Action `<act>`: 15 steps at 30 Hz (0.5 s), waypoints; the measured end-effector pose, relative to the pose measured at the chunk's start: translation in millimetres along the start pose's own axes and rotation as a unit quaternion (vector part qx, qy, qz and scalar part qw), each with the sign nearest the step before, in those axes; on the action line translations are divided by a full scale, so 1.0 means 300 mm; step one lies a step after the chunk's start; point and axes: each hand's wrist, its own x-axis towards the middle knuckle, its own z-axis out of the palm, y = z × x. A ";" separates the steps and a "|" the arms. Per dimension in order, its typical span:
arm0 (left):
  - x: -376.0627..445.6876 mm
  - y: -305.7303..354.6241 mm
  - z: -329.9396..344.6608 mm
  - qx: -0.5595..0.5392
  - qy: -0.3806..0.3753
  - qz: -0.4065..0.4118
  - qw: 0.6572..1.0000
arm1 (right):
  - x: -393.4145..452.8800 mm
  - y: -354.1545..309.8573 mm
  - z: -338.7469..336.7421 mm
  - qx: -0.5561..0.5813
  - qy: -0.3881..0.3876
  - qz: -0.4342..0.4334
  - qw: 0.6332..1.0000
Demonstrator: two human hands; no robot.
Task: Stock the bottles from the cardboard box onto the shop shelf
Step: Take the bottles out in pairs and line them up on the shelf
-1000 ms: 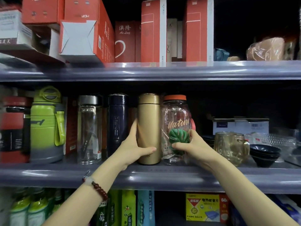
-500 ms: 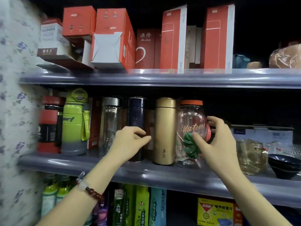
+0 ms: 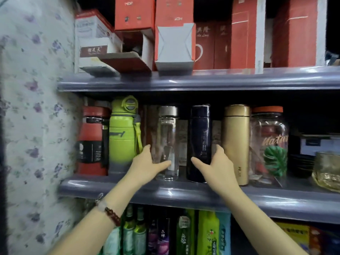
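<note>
Middle shelf (image 3: 184, 195) stocked with upright bottles in a row: red bottle (image 3: 92, 140) at far left, green bottle (image 3: 125, 133) beside it, then clear bottle (image 3: 168, 137), navy flask (image 3: 199, 137), gold flask (image 3: 236, 144) and glass jar (image 3: 268, 144) with orange lid and leaf print. Left hand (image 3: 147, 164) cupped round the lower part of the clear bottle, thumb across its front, fingers behind, partly closed on it. Right hand (image 3: 217, 166) wrapped likewise round the lower part of the navy flask, thumb in front, fingers on the far side. Both bottles standing on the shelf. Red cartons (image 3: 174, 34) on the upper shelf (image 3: 202, 80). Beaded bracelet (image 3: 112, 215) on the left wrist.
</note>
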 end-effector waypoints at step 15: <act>0.129 -0.032 -0.020 -0.239 -0.206 -0.079 0.946 | 0.028 -0.010 0.012 0.052 -0.020 0.053 0.997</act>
